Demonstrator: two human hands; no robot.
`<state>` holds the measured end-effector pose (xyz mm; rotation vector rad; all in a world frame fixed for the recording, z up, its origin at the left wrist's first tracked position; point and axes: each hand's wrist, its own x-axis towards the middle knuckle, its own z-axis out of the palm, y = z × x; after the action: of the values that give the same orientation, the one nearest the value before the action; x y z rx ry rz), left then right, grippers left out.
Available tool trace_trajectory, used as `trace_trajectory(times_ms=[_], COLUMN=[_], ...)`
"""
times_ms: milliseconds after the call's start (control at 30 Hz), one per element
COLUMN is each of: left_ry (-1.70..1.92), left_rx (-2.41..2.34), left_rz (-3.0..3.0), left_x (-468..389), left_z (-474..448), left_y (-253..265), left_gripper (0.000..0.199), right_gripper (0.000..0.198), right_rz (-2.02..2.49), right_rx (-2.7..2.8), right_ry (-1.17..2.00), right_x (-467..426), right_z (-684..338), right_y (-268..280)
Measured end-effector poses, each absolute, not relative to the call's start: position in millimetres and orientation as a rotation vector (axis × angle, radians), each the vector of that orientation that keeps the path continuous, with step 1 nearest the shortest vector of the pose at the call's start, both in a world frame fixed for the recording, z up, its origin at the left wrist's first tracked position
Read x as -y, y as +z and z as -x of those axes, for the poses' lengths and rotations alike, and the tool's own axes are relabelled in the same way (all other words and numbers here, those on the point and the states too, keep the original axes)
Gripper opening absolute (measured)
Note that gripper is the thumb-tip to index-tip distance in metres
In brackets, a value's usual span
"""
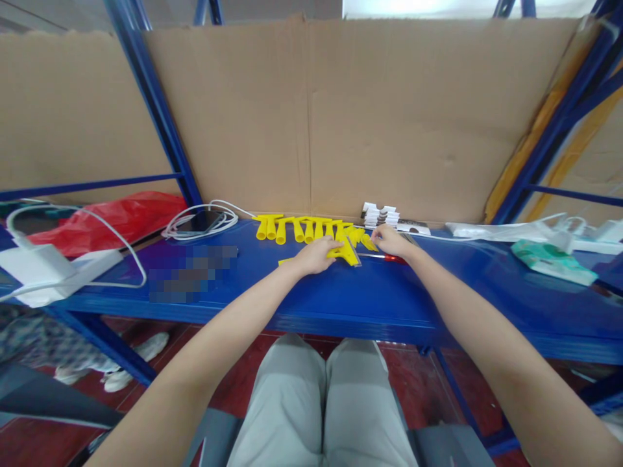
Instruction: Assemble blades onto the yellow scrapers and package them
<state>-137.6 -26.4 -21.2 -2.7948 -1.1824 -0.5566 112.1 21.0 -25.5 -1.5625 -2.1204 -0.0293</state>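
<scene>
My left hand [315,256] is closed on the handle of a yellow scraper [348,251], whose wide head with a clear edge points right. My right hand [388,240] has its fingers pinched together beside a group of small yellow pieces [361,236]; what is between the fingertips is too small to make out. Below the right hand lies a screwdriver [393,259] with a red handle, its shaft pointing left. Behind the left hand, several yellow scraper handles [281,232] stand in a row, their round ends toward me.
Folded white-and-black cards [380,214] sit against the cardboard panel [311,117]. Coiled white cable [214,224], a phone [200,222] and a red bag [117,220] are at left. A green packet [552,261] and a white power strip [603,245] lie at right on the blue shelf [350,305].
</scene>
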Motion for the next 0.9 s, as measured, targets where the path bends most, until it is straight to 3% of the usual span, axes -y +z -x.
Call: trace_trajectory(times_ms=[233, 467, 700, 900], left_ry=[-0.528, -0.633, -0.717, -0.743], left_rx=[1.206, 1.200, 1.112, 1.064], left_rz=[2.820, 2.805, 2.800, 2.811], left_x=[30, 29, 32, 33], left_z=[135, 134, 133, 132], left_y=[-21, -22, -21, -20], left_gripper=[0.043, 0.040, 0.037, 0.038], right_gripper=[0.013, 0.005, 0.002, 0.013], right_rz=[1.426, 1.266, 1.157, 1.113], right_rx=[2.019, 2.180, 2.178, 2.059], right_ry=[0.122, 0.523, 0.644, 0.778], right_x=[-12, 13, 20, 22], right_z=[-103, -83, -76, -75], right_y=[-23, -6, -5, -8])
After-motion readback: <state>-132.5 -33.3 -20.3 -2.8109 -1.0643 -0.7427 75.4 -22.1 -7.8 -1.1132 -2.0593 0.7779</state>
